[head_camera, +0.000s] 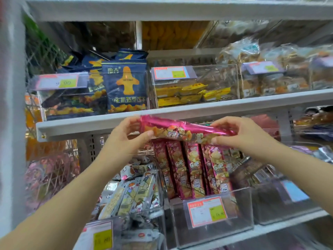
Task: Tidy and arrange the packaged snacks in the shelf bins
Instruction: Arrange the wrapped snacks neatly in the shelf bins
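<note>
A long pink snack packet (182,130) lies sideways in the air between both hands, level with the middle shelf's front edge. My left hand (126,138) pinches its left end and my right hand (241,134) pinches its right end. Just below it, several matching pink packets (194,170) stand upright in a clear plastic bin (239,222) with an orange price tag on its front. The held packet hides the tops of these standing packets.
Left of the pink bin, a clear bin (144,219) holds grey-white cartoon packets (137,192). The shelf above carries bins of navy airplane-biscuit bags (126,87), yellow packets (189,94) and clear-wrapped pastries (273,76). A white upright post (12,114) stands at the far left.
</note>
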`<state>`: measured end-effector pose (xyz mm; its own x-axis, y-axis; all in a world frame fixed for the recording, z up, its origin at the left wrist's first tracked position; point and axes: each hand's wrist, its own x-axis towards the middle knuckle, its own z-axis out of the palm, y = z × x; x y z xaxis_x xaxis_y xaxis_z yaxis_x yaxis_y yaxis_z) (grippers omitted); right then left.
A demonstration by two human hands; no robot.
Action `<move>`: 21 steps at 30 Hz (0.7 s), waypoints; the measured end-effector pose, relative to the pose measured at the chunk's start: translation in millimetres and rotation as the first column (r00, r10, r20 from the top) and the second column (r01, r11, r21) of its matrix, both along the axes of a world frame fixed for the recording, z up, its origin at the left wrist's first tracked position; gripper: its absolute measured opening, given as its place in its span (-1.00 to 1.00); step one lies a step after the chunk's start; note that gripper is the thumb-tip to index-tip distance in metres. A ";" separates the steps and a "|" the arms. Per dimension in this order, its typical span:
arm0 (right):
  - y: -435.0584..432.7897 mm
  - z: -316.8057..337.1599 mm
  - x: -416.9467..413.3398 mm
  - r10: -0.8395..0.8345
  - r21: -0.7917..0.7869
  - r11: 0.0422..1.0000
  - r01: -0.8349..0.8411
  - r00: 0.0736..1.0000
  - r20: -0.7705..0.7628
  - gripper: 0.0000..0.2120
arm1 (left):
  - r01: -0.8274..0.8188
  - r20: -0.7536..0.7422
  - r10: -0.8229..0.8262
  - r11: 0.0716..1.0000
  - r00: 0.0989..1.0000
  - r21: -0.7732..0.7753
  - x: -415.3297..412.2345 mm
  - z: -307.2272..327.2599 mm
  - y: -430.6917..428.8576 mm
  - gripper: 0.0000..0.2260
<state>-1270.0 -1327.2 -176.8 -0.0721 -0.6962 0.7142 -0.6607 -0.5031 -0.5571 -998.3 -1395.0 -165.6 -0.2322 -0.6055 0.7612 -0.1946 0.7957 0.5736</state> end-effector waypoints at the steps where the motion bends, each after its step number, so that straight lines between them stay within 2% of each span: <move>1: 5.2 1.0 -4.0 -0.037 -0.027 0.999 0.036 0.999 -0.011 -0.71 | -0.025 0.033 0.025 1.000 0.999 -0.013 0.1 -0.8 3.1 -0.77; 3: 14.6 3.6 -9.7 -0.088 -0.067 0.994 0.086 0.996 -0.030 -0.70 | -0.115 0.155 0.123 0.992 0.980 -0.057 -2.3 -3.1 6.5 -0.82; 5: 22.3 6.6 -11.4 -0.133 -0.077 0.989 0.126 0.987 -0.093 -0.70 | -0.193 0.272 0.220 0.973 0.937 -0.122 -6.8 -5.8 6.7 -0.79; 9: 32.2 15.2 -9.8 -0.242 -0.143 0.966 0.213 0.943 -0.227 -0.68 | -0.290 0.386 0.373 0.922 0.844 -0.258 -15.7 -11.2 -0.6 -0.70; 15: 20.5 15.8 9.8 -0.310 -0.226 0.946 0.233 0.853 -0.419 -0.66 | -0.272 0.496 0.345 0.938 0.797 -0.215 -26.8 -17.8 -11.5 -0.80; 21: -23.1 0.7 48.1 -0.264 -0.164 0.964 0.207 0.742 -0.616 -0.57 | -0.292 0.596 0.353 0.935 0.721 -0.200 -29.0 -25.2 -21.6 -0.79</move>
